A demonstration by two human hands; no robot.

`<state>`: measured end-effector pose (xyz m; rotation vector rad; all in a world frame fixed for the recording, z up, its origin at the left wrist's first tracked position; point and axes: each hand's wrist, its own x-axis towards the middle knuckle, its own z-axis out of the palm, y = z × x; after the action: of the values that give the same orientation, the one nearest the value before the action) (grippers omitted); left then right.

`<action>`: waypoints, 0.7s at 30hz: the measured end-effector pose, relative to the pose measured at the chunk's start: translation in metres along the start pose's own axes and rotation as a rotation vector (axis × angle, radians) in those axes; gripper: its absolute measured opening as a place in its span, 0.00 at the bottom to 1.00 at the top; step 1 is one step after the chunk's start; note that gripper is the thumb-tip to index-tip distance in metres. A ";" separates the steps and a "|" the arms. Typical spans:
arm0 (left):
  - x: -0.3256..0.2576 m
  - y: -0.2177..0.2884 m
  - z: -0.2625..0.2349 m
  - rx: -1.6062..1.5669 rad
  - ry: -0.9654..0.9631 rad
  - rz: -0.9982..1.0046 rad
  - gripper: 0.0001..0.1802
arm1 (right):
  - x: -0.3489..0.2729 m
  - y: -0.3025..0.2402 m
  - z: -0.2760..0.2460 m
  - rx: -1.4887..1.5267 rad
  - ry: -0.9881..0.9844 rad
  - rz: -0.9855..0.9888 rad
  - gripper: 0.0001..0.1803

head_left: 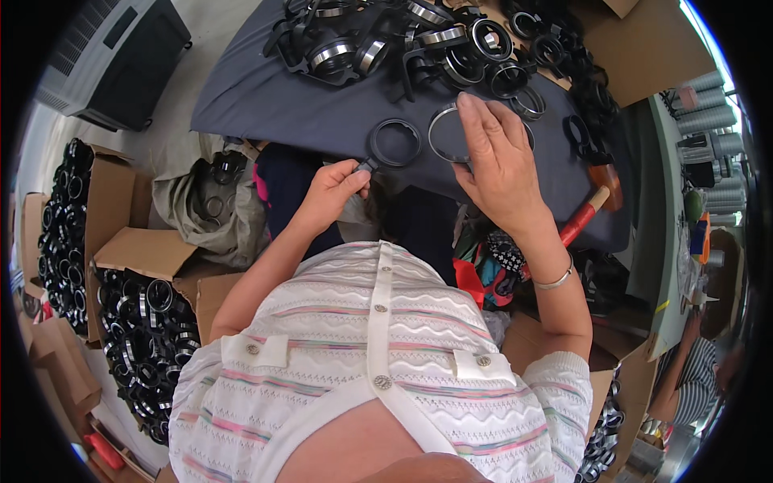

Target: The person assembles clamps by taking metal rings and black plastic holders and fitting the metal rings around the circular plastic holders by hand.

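Observation:
My left hand (336,191) pinches the short stem of a black ring-shaped part (394,143), holding it level above the table's near edge. To its right, my right hand (499,157) is around a thin silver metal ring (436,135), palm over its right side. The thumb is under the near rim and the fingers reach past the far rim. A small gap separates the metal ring from the black part. Just beyond them lies a heap of black ring parts (342,56), many with silver bands.
A mallet with a red handle (581,216) lies at the table's right edge. Cardboard boxes (113,189) of black rings stand at the left. A cloth sack (197,205) sits beside them. At the far right, a person in a striped top (694,382) is near shelves of silver rings (704,105).

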<state>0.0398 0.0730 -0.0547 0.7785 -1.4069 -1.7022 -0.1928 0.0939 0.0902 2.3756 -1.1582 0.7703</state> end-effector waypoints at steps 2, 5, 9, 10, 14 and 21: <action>0.000 -0.001 -0.002 0.002 -0.003 -0.008 0.14 | 0.002 -0.001 -0.001 -0.015 0.018 -0.035 0.31; 0.001 -0.001 -0.003 0.001 -0.017 -0.013 0.14 | 0.009 -0.006 -0.003 -0.079 -0.011 -0.115 0.32; 0.004 -0.002 -0.006 -0.011 -0.043 -0.015 0.14 | 0.014 -0.007 -0.005 -0.117 -0.036 -0.170 0.33; 0.003 -0.001 -0.006 -0.010 -0.043 -0.015 0.14 | 0.015 -0.006 -0.005 -0.093 -0.048 -0.163 0.37; 0.004 -0.001 -0.002 0.007 0.003 0.010 0.15 | 0.015 -0.008 -0.019 0.323 -0.198 0.185 0.51; 0.002 0.000 -0.003 -0.009 0.008 -0.027 0.14 | 0.003 -0.006 -0.020 1.063 -0.109 0.614 0.62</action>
<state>0.0413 0.0700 -0.0552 0.8023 -1.3878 -1.7234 -0.1928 0.1066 0.1065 2.8490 -1.8946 1.8461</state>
